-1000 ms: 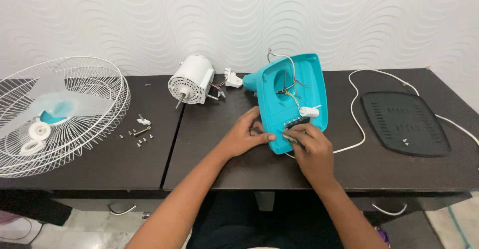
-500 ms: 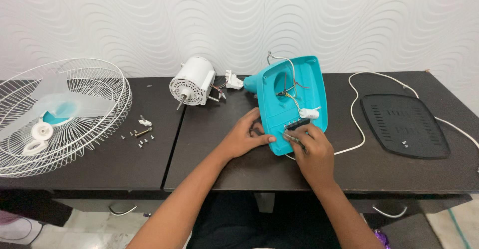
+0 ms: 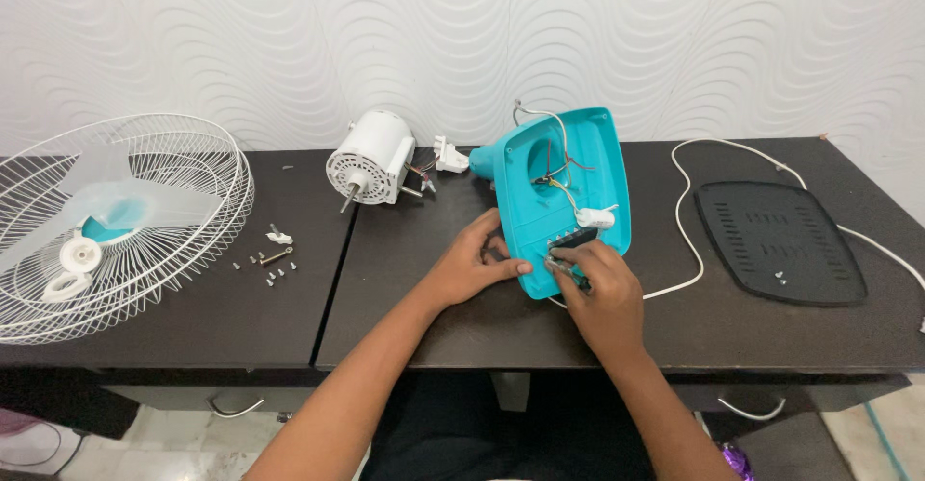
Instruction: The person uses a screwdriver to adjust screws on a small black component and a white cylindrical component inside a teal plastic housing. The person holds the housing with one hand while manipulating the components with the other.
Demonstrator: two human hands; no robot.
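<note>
A turquoise fan base housing lies open side up on the dark table, with coloured wires and a white connector inside. My left hand presses on the housing's lower left edge, thumb on the rim. My right hand is at the lower edge, fingers closed on a small dark tool or part at the black switch block; what it grips is too small to tell.
A white motor and white plug piece sit behind the housing. A white wire fan guard with blade lies at left, with several loose screws beside it. A black base cover and white cord lie at right.
Both hands stay at the housing's lower edge with only slight finger movement. The view has shifted a little.
</note>
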